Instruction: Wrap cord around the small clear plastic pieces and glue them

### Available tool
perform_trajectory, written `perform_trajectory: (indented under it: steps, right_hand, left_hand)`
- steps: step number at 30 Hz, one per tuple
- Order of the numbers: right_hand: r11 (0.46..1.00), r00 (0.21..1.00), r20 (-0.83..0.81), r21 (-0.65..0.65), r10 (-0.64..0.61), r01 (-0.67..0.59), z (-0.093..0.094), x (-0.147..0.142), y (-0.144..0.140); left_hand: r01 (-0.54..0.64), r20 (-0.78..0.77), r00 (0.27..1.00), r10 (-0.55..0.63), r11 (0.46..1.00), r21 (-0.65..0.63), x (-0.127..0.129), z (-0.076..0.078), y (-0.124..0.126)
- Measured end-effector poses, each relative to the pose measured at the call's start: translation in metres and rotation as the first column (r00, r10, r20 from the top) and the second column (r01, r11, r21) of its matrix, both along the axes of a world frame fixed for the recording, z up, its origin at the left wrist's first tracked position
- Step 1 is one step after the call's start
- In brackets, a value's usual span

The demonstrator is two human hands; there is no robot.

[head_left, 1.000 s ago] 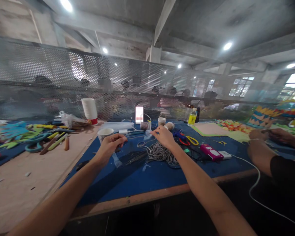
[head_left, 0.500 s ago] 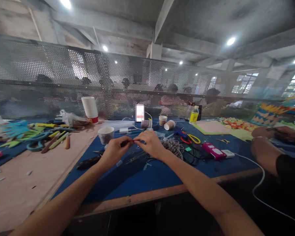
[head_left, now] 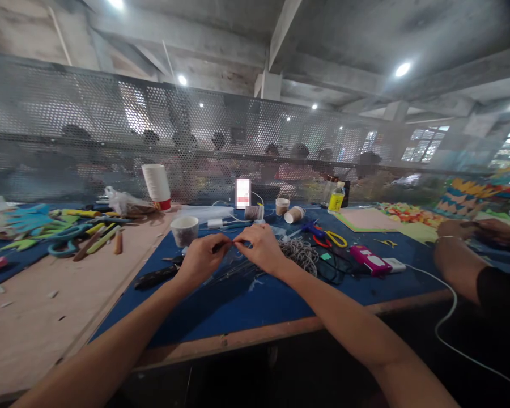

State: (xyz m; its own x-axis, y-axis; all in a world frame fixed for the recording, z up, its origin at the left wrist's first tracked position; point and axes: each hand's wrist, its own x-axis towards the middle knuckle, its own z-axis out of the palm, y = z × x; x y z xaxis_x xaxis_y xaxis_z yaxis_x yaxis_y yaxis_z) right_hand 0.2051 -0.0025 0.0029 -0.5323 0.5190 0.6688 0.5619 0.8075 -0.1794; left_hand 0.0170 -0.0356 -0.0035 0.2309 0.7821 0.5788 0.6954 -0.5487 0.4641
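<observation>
Over the blue mat [head_left: 233, 323], my left hand [head_left: 204, 258] and my right hand [head_left: 261, 246] meet almost fingertip to fingertip. Each is closed in a pinch; whatever lies between the fingers is too small to make out. Just right of my right hand lies a tangled heap of grey cord [head_left: 301, 256]. A black-handled tool [head_left: 157, 277] rests beside my left wrist. Behind my left hand stands a paper cup [head_left: 184, 231]. Beyond my fingers is a spool of grey thread [head_left: 254, 213], with thin clear strips [head_left: 233, 273] lying below my hands.
Scissors [head_left: 68, 241] and carving tools lie to the left, near stacked paper cups [head_left: 156, 187]. Right are red-and-yellow-handled pliers [head_left: 335, 239], a magenta box [head_left: 369, 260] with a white cable, and a yellow-labelled bottle [head_left: 336, 198]. Another person's arm [head_left: 459, 266] reaches in at far right.
The view has shifted slightly. My hands stay pinched close together, with only a small gap showing between the fingertips now.
</observation>
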Motion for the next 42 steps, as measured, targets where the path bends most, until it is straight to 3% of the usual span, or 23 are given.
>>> perform_trajectory:
  steps: [5,8,11,13,15,17,19,20,21,24,26,31,35,37,39,42]
  right_hand:
    - [1.0,1.0,-0.007,-0.03,-0.004,0.004,-0.001,-0.002,-0.002]
    - [0.999,0.993,-0.113,-0.012,-0.035,0.033,0.003,0.001,-0.003]
    - [0.992,0.93,-0.344,-0.021,-0.127,0.127,0.006,0.005,0.001]
    - [0.981,0.878,-0.457,-0.18,-0.145,0.068,0.006,0.006,0.005]
    - [0.899,0.862,-0.498,-0.415,-0.095,-0.14,0.004,0.004,0.008]
    - [0.709,0.853,-0.522,-0.596,0.014,-0.376,0.001,0.0,0.008]
    - [0.526,0.822,-0.556,-0.667,0.12,-0.528,0.0,-0.004,0.005]
    - [0.481,0.81,-0.567,-0.673,0.153,-0.562,-0.001,-0.005,0.003]
    - [0.472,0.806,-0.565,-0.671,0.175,-0.573,-0.001,-0.005,0.002]
    - [0.553,0.824,-0.54,-0.639,0.172,-0.534,0.0,-0.002,0.003]
    - [0.577,0.832,-0.538,-0.638,0.14,-0.51,0.0,0.002,0.009]
    - [0.506,0.841,-0.535,-0.704,0.083,-0.498,-0.001,0.011,0.019]
    - [0.432,0.846,-0.508,-0.735,0.158,-0.522,0.003,0.019,0.018]
    - [0.447,0.856,-0.465,-0.732,0.224,-0.515,0.005,0.021,0.016]
    - [0.494,0.871,-0.406,-0.718,0.276,-0.491,0.006,0.02,0.014]
    - [0.63,0.912,-0.299,-0.66,0.279,-0.409,0.006,0.016,0.01]
  left_hand:
    - [-0.01,0.032,0.999,0.01,1.0,-0.008,0.002,-0.002,0.002]
    - [-0.004,0.197,0.98,0.018,0.998,-0.067,-0.001,-0.001,0.004]
    - [0.055,0.476,0.879,0.039,0.982,-0.182,-0.008,0.002,0.008]
    - [0.148,0.619,0.785,0.024,0.963,-0.225,-0.01,0.004,0.01]
    - [0.233,0.686,0.727,-0.006,0.943,-0.238,-0.01,0.004,0.01]
    - [0.28,0.697,0.716,-0.035,0.929,-0.24,-0.008,0.003,0.01]
    - [0.303,0.691,0.72,-0.062,0.924,-0.233,-0.006,0.002,0.01]
    - [0.313,0.69,0.72,-0.074,0.922,-0.228,-0.005,0.001,0.01]
    - [0.322,0.691,0.718,-0.081,0.919,-0.227,-0.005,0.001,0.009]
    - [0.367,0.704,0.703,-0.095,0.898,-0.245,-0.005,0.002,0.007]
    - [0.41,0.7,0.705,-0.114,0.871,-0.271,-0.004,0.004,0.005]
    - [0.515,0.604,0.772,-0.197,0.751,-0.414,-0.002,0.01,-0.003]
    - [0.525,0.501,0.826,-0.258,0.672,-0.522,-0.001,0.012,-0.005]
    - [0.507,0.454,0.848,-0.274,0.67,-0.542,-0.001,0.01,-0.004]
    - [0.467,0.395,0.876,-0.276,0.692,-0.551,-0.001,0.007,-0.001]
    - [0.36,0.318,0.923,-0.218,0.781,-0.511,-0.004,0.002,0.005]
